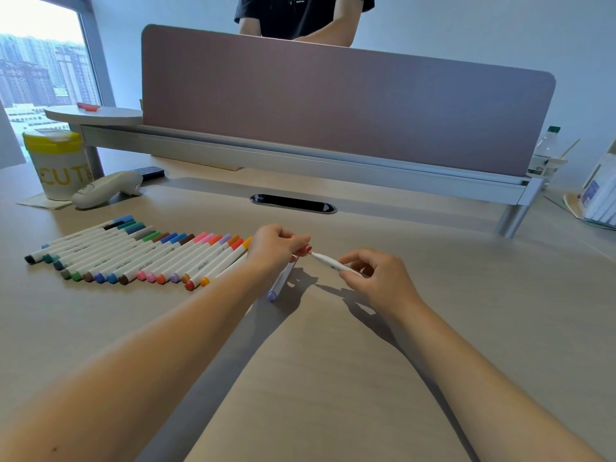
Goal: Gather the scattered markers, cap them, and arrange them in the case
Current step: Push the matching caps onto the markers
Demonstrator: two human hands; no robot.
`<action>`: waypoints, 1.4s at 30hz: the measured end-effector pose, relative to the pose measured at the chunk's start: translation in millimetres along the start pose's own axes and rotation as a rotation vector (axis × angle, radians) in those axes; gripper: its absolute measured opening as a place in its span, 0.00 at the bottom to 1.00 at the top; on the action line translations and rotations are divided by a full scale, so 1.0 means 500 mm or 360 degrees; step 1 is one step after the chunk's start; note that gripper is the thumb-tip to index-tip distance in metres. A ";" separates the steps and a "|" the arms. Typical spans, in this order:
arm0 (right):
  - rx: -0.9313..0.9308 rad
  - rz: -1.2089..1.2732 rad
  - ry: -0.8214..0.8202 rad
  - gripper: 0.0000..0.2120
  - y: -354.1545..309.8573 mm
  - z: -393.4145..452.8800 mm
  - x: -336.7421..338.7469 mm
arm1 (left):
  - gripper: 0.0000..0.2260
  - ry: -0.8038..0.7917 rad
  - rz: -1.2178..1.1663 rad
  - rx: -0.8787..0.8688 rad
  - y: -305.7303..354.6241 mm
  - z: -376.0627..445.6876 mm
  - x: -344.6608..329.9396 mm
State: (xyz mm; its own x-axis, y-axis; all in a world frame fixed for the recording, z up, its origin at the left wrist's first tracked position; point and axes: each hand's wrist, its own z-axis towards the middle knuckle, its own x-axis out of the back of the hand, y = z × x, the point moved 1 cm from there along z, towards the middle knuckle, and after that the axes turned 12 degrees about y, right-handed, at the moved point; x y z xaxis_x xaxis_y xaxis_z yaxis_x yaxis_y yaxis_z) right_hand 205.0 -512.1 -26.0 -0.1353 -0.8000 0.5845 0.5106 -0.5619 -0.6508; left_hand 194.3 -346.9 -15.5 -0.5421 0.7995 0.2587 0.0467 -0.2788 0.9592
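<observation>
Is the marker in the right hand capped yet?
Not yet. The marker in the right hand shows a bare tip pointing at the pink cap pinched in the left hand, apart from it.

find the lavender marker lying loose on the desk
Head view: the lavender marker lies just below the left hand, right of the marker row.

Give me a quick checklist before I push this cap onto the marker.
1. Left hand holds the pink cap: ok.
2. Right hand holds the white marker: ok.
3. Tip faces the cap, a small gap between them: ok.
4. Cap colour matches the marker: cannot tell, its far end is hidden.
5. Row of capped markers lies clear to the left: ok.
6. Case in sight for packing: not ok, none visible.
</observation>
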 end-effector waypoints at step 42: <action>-0.0058 -0.1100 -0.0252 0.16 0.045 0.031 0.001 | 0.21 -0.0260 0.1534 -0.0853 -0.022 0.044 -0.054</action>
State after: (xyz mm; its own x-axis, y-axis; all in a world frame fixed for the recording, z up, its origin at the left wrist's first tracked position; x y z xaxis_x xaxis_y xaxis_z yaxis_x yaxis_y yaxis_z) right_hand 229.5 -522.0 -32.7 -0.2916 -0.2194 0.9310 0.3232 -0.9387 -0.1200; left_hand 226.9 -353.6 -30.6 -0.3553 0.1742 0.9184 -0.0009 -0.9825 0.1860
